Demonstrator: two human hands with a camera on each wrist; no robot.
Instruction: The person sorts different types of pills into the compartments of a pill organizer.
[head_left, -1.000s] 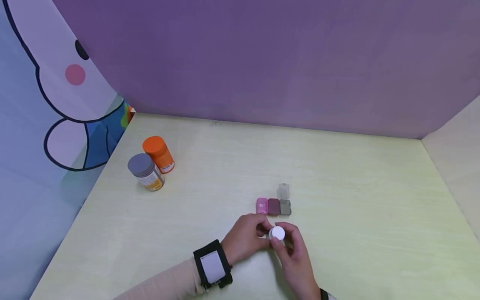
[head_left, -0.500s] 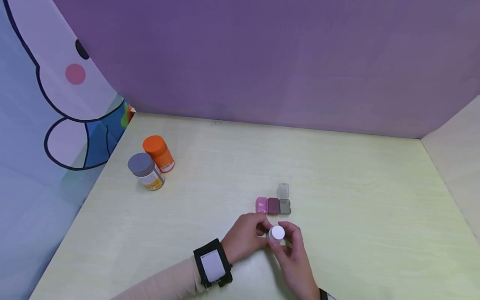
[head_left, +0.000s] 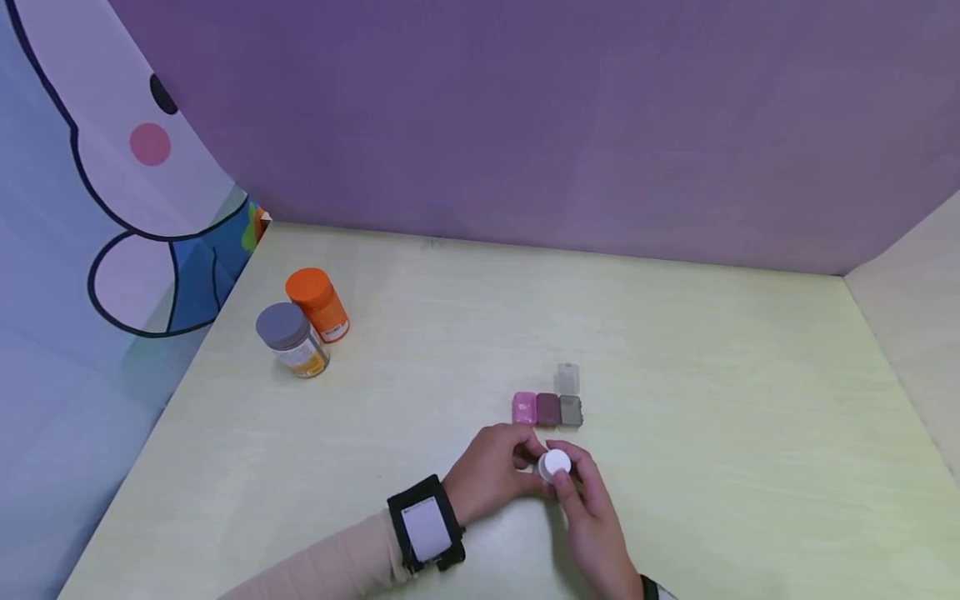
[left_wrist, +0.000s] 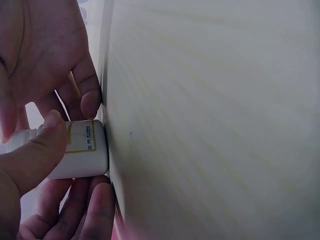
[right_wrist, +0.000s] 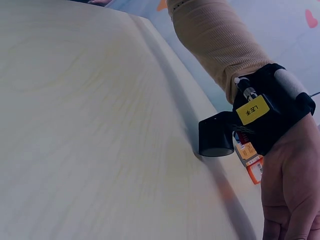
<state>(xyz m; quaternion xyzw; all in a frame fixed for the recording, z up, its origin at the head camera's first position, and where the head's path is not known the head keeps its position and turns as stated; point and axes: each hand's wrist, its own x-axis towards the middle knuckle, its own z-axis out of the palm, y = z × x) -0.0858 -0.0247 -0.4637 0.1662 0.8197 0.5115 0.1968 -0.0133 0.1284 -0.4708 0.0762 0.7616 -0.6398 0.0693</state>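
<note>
A small white bottle (left_wrist: pixel 90 160) with a white cap (head_left: pixel 555 464) stands upright on the table, just in front of a small pill box. My left hand (head_left: pixel 491 471) grips the bottle's body, thumb across the label in the left wrist view. From the right, my right hand (head_left: pixel 596 517) holds the cap between thumb and fingers. The pill box shows a pink compartment (head_left: pixel 524 408), a maroon compartment (head_left: pixel 548 410) and a grey compartment (head_left: pixel 571 411). Behind the grey one, its clear lid (head_left: pixel 567 379) is flipped back.
At the table's left stand an orange bottle (head_left: pixel 318 304) and a grey-capped bottle (head_left: pixel 292 340), side by side. A purple panel (head_left: pixel 525 125) borders the pale table (head_left: pixel 712 400) at the back, with a cartoon-print cloth (head_left: pixel 150 200) on the left.
My right thumb slid back toward me along the cap, then came forward to the right side of its near edge. My left hand and the bottle stayed in place.
</note>
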